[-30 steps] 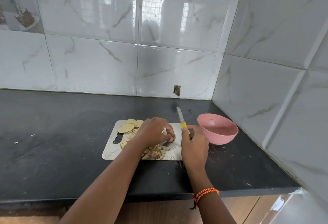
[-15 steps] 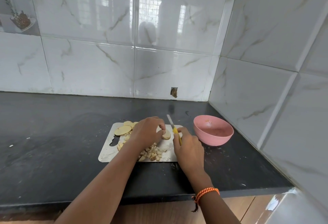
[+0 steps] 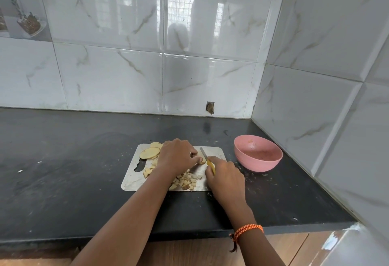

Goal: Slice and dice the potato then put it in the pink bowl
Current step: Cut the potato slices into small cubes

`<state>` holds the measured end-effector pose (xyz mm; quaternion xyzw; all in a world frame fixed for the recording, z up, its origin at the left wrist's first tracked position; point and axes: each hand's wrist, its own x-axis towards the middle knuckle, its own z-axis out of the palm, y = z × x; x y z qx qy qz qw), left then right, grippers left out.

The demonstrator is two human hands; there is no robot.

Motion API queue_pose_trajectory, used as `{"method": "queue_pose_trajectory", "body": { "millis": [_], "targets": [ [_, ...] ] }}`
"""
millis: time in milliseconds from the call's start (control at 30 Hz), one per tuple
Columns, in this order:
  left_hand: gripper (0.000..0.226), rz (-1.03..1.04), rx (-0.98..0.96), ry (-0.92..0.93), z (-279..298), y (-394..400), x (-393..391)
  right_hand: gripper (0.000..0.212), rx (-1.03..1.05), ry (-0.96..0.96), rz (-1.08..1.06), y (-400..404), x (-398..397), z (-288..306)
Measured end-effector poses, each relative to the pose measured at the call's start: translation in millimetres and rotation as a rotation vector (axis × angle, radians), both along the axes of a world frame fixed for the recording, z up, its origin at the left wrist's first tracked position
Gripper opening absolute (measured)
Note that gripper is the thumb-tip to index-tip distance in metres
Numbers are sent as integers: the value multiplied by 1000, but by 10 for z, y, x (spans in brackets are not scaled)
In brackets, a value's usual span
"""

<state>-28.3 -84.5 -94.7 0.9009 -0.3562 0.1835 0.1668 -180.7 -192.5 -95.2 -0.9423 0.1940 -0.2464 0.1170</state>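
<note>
Head view: my left hand (image 3: 177,156) pinches 1 firm, slippery potato slice (image 3: 202,162) at its fingertips; my right hand (image 3: 226,176) grips the knife (image 3: 207,160) beside them.

No legible text — none anywhere

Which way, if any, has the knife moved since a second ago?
Yes. Against the board, the knife has shifted left, from the board's right edge in toward the slice the left hand holds.
</note>
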Motion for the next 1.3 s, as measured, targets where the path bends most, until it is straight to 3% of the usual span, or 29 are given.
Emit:
{"method": "queue_pose_trajectory", "body": {
  "millis": [533,967,1300],
  "targets": [
    [48,24,36,71,-4,-13,-51,27,-15,67,8,104,-122,61],
    [45,58,75,67,-20,-22,-44,34,21,22,21,163,-515,26],
    [42,28,50,102,-10,-3,-44,34,12,-47,-4,155,-292,73]
  ]
}}
